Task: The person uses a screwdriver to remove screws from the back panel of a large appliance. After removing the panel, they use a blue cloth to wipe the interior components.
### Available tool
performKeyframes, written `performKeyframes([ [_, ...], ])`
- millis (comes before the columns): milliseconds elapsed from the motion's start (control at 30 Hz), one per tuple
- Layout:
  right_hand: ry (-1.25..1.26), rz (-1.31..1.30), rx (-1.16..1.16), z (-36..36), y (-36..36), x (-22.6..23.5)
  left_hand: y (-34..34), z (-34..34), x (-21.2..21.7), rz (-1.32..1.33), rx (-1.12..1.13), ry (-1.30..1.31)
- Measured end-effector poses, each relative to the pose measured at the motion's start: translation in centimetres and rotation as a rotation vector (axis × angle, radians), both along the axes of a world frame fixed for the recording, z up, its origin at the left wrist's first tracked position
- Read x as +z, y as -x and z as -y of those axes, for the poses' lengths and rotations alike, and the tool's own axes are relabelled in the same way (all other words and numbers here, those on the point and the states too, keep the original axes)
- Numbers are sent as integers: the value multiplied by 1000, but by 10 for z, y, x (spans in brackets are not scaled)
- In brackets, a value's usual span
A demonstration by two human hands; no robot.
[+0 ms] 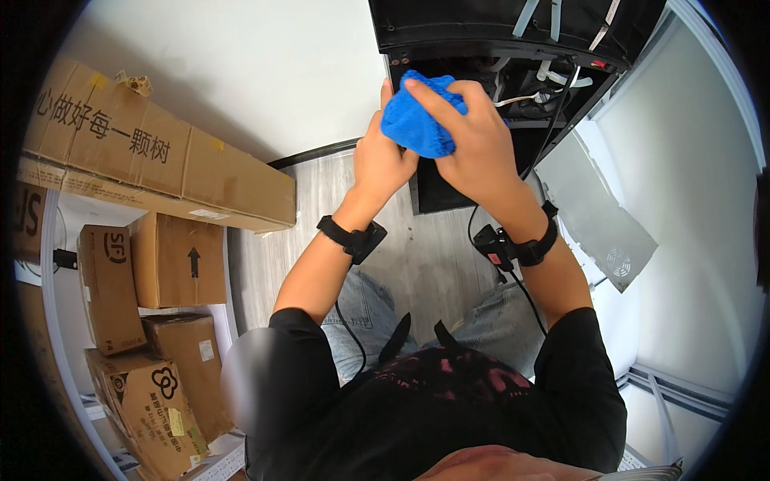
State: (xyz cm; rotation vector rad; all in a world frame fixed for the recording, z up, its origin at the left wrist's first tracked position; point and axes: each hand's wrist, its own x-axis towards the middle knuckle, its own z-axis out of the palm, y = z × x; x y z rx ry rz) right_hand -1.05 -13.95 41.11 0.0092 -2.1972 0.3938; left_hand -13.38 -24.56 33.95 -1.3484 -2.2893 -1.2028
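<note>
A bunched blue cloth (425,120) is gripped in my right hand (480,140), with the fingers curled over its top and right side. It sits in front of the left front edge of an open black metal cabinet (449,186). My left hand (382,160) is at that same edge, just left of the cloth. One of its fingers runs up the outer side, and the thumb lies on the inner side, so it appears closed round the edge. The cloth hides the rest of those fingers. Inside the cabinet are white tubes (553,76) and dark cables.
Long cardboard boxes (241,188) lie atop a white-framed shelf on the left, with several cartons (180,268) below. A grey metal panel (622,240) leans at right by the white wall (690,160). A black cable (553,128) hangs before the cabinet.
</note>
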Motion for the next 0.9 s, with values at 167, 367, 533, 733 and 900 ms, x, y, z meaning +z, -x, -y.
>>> performKeyframes([
  [167, -57, 5, -68, 5, 14, 8, -3, -9, 9, 129, 11, 37],
  [367, -66, 91, -79, 7, 11, 2, -4, -14, 4, 75, 34, -62],
  [533, -83, 79, -76, 6, 11, 13, 0, -15, -2, 73, 50, -63],
  [733, -70, 56, -68, 6, 11, 20, 1, -14, -3, 57, 54, -57],
  [900, -83, 136, -56, 6, 7, 9, -5, -14, 4, 138, 58, -51],
])
